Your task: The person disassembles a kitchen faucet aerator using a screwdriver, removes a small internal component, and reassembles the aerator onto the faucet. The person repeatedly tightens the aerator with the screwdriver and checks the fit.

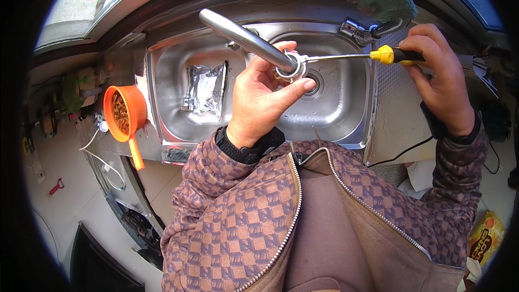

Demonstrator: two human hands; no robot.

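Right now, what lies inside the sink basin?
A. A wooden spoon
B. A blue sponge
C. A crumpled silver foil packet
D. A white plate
C: a crumpled silver foil packet lies on the left side of the steel sink, away from both hands at the faucet spout.

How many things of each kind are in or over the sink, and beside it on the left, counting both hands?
Hands: 2, left hand at the tap spout's end, right hand on the screwdriver
Tap spouts: 1
Screwdrivers: 1
Foil packets: 1, in the sink
Orange scoops: 1, left of the sink
Total: 6
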